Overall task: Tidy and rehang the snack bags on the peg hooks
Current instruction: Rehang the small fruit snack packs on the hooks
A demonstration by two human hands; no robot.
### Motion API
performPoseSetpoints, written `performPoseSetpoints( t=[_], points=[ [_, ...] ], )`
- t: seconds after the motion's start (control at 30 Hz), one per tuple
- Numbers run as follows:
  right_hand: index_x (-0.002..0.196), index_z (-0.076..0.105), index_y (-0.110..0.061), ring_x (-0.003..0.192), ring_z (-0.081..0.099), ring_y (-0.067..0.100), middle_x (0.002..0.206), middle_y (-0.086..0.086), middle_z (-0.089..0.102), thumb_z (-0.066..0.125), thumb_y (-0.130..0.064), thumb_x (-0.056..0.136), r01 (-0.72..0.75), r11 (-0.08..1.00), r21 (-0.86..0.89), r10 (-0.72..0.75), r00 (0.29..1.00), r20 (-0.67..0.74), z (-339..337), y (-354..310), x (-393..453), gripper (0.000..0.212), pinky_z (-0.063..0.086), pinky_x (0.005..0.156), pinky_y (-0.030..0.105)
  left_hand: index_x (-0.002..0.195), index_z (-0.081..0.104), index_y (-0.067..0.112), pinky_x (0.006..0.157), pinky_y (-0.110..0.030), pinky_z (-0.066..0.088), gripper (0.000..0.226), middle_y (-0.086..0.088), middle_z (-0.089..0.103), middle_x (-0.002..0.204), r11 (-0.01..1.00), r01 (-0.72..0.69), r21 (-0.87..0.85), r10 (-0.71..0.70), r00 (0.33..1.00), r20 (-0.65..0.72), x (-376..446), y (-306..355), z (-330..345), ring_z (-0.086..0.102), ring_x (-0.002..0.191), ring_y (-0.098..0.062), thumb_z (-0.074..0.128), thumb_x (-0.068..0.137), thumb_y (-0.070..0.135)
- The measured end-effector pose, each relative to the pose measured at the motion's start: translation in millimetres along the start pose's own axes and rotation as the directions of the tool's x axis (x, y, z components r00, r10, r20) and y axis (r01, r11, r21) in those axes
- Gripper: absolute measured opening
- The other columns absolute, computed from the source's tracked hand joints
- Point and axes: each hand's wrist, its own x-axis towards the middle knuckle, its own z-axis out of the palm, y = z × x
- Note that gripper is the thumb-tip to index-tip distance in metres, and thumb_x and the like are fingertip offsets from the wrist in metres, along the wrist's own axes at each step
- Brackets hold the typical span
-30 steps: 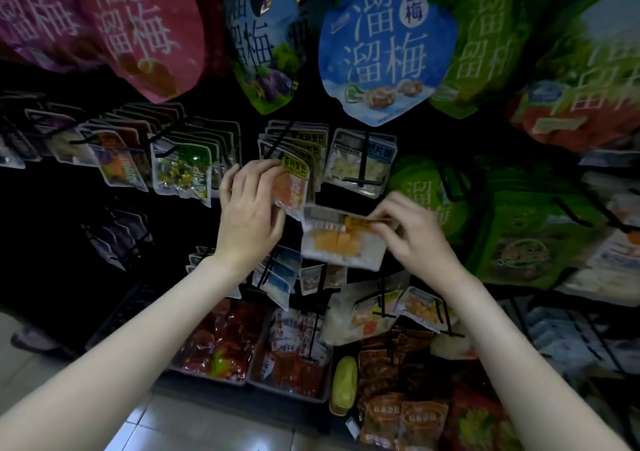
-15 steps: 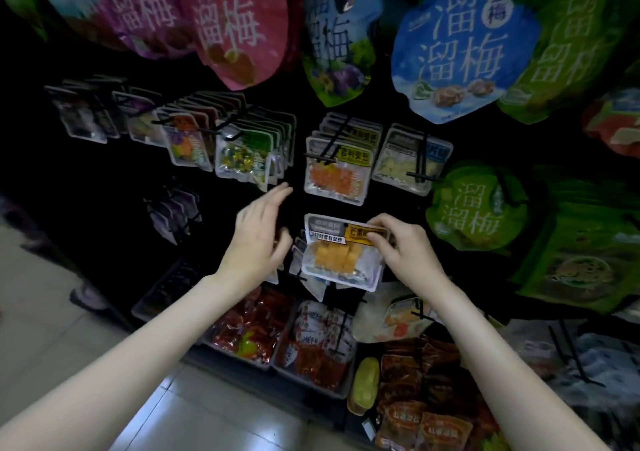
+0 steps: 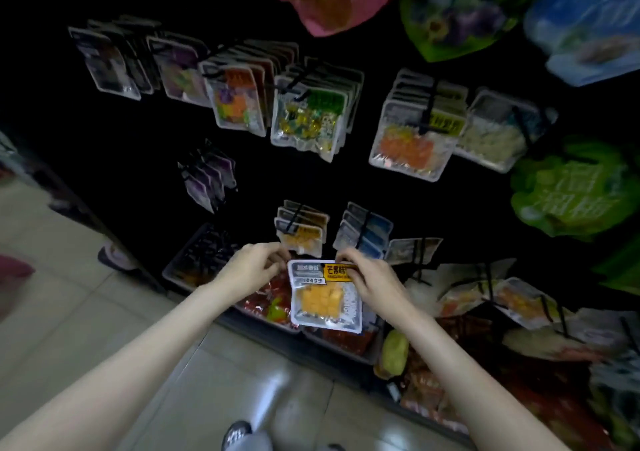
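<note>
A clear snack bag with orange cubes and a yellow label hangs between my hands, low in front of the dark peg wall. My right hand pinches its top right corner. My left hand has curled fingers at the bag's top left corner; whether they grip it is unclear. Just above is a peg hook holding matching orange bags. A blue stack hangs to the right of it.
More small bags hang on upper pegs. Big pink, green and blue pouches crowd the top and right. Bins of red snack packs line the floor shelf. My shoe stands on the tiled floor.
Both hands dropped with the orange-cube bag from the middle row to the lower row. My left hand came in from open to the bag's top left corner. The view tilted down.
</note>
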Motion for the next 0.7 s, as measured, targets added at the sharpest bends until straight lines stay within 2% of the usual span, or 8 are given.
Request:
performPoseSetpoints(
  t=[0.07, 0.17, 0.27, 0.37, 0.47, 0.53, 0.63, 0.7],
  points=[
    [0.116, 0.054, -0.02, 0.1, 0.058, 0.018, 0.108, 0.002, 0.062, 0.046, 0.004, 0.089, -0.068, 0.998, 0.006, 0.068, 0.997, 0.037, 31.2, 7.7, 12.8, 0.037, 0.047, 0.078, 0.033, 0.104, 0.063, 0.018, 0.081, -0.034, 0.052, 0.025, 0.008, 0.065, 0.087, 1.0, 0.022, 0.012, -0.023, 0.999, 0.041, 4.6, -26.4, -4.0, 0.064, 0.082, -0.009, 0.054, 0.087, 0.003],
    [0.118, 0.061, -0.015, 0.108, 0.057, 0.023, 0.117, 0.004, 0.059, 0.043, 0.013, 0.083, -0.131, 0.991, -0.032, 0.133, 0.988, 0.074, 69.8, 13.6, 41.4, 0.049, 0.048, 0.081, 0.034, 0.109, 0.062, 0.018, 0.084, -0.032, 0.05, 0.026, 0.006, 0.066, 0.096, 0.999, 0.0, 0.045, -0.004, 0.997, 0.072, 15.8, -57.2, -7.8, 0.064, 0.09, -0.012, 0.054, 0.087, 0.006],
    [0.118, 0.064, -0.015, 0.116, 0.053, 0.024, 0.127, 0.004, 0.056, 0.042, 0.015, 0.082, -0.181, 0.983, -0.015, 0.182, 0.983, 0.021, 96.8, 15.5, 72.4, 0.052, 0.046, 0.084, 0.029, 0.112, 0.062, 0.016, 0.087, -0.031, 0.049, 0.028, 0.002, 0.067, 0.104, 0.998, -0.027, 0.049, 0.022, 0.995, 0.098, 25.1, -80.6, -9.5, 0.063, 0.095, -0.014, 0.055, 0.087, 0.006],
    [0.121, 0.062, -0.012, 0.114, 0.055, 0.027, 0.125, 0.006, 0.057, 0.04, 0.014, 0.086, -0.219, 0.973, 0.069, 0.224, 0.972, -0.074, 112.4, 14.2, 96.9, 0.048, 0.048, 0.089, 0.037, 0.113, 0.062, 0.014, 0.087, -0.03, 0.049, 0.03, 0.001, 0.066, 0.107, 1.0, -0.025, 0.019, 0.023, 0.994, 0.103, 29.5, -94.9, -15.9, 0.062, 0.095, -0.015, 0.053, 0.086, 0.003],
    [0.126, 0.058, -0.008, 0.112, 0.054, 0.027, 0.123, 0.009, 0.055, 0.038, 0.014, 0.087, -0.313, 0.946, 0.088, 0.323, 0.936, -0.137, 123.2, 16.3, 111.5, 0.049, 0.041, 0.083, 0.027, 0.112, 0.062, 0.014, 0.085, -0.029, 0.048, 0.031, 0.001, 0.065, 0.108, 1.0, -0.026, 0.004, 0.026, 0.992, 0.122, 32.9, -105.8, -22.1, 0.06, 0.092, -0.013, 0.051, 0.086, 0.002],
    [0.128, 0.057, -0.008, 0.113, 0.053, 0.027, 0.124, 0.01, 0.054, 0.036, 0.017, 0.085, -0.364, 0.928, 0.075, 0.372, 0.919, -0.134, 126.4, 18.9, 116.1, 0.053, 0.04, 0.083, 0.023, 0.112, 0.061, 0.014, 0.084, -0.027, 0.048, 0.03, 0.001, 0.065, 0.109, 1.0, -0.027, 0.006, 0.026, 0.989, 0.145, 36.0, -112.4, -24.2, 0.058, 0.09, -0.011, 0.051, 0.086, 0.002],
    [0.13, 0.054, -0.01, 0.116, 0.051, 0.03, 0.128, 0.011, 0.051, 0.038, 0.018, 0.085, -0.359, 0.933, 0.01, 0.358, 0.929, -0.088, 129.1, 19.3, 122.3, 0.056, 0.045, 0.094, 0.036, 0.113, 0.061, 0.013, 0.084, -0.027, 0.047, 0.031, 0.0, 0.064, 0.109, 1.0, -0.017, 0.017, 0.014, 0.988, 0.157, 40.8, -116.8, -26.3, 0.058, 0.091, -0.012, 0.051, 0.086, 0.002],
    [0.134, 0.049, -0.009, 0.118, 0.049, 0.031, 0.131, 0.012, 0.048, 0.04, 0.018, 0.084, -0.357, 0.933, -0.037, 0.354, 0.933, -0.063, 129.8, 18.8, 128.5, 0.058, 0.043, 0.095, 0.037, 0.114, 0.06, 0.012, 0.083, -0.026, 0.046, 0.032, -0.001, 0.064, 0.11, 0.999, -0.023, 0.023, 0.019, 0.987, 0.16, 43.8, -116.0, -25.8, 0.057, 0.092, -0.013, 0.05, 0.086, 0.002]
  ],
)
